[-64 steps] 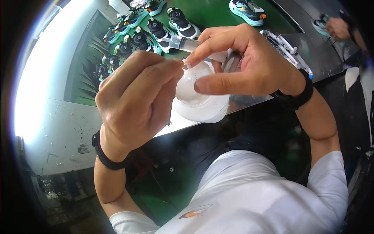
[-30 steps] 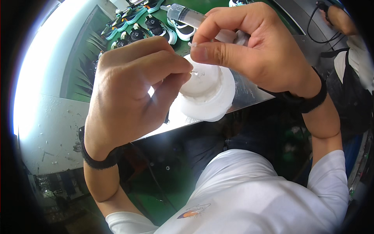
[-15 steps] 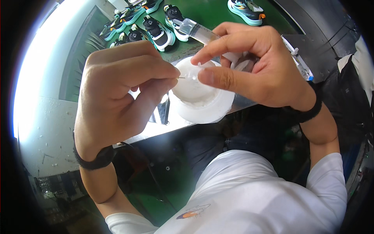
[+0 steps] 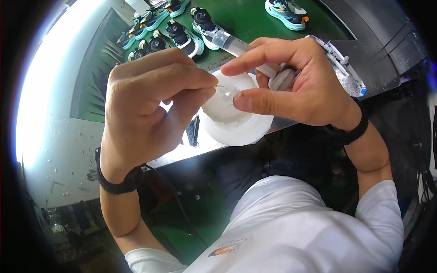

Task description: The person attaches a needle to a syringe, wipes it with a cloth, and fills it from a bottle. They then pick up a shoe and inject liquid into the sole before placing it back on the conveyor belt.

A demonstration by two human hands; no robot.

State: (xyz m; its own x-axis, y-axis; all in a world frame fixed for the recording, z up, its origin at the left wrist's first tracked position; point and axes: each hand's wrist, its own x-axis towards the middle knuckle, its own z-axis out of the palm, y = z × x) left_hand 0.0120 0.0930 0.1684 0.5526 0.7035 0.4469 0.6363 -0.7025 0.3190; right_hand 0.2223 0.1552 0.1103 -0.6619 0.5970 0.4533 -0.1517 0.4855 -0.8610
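While shoes sit in rows on the green belt (image 4: 255,20) beyond, both hands work close together over a white round container (image 4: 236,125).

Right hand (image 4: 300,86) grips a clear syringe (image 4: 241,45) and steadies the container; left hand (image 4: 150,104) pinches a fine needle (image 4: 220,85) at its centre. By my guess the fiddly part is midway: needle not yet fitted to the syringe.

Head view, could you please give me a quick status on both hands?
Left hand pinching thin needle. Right hand gripping clear plastic syringe, thumb on round white plastic container. Nothing in the way.
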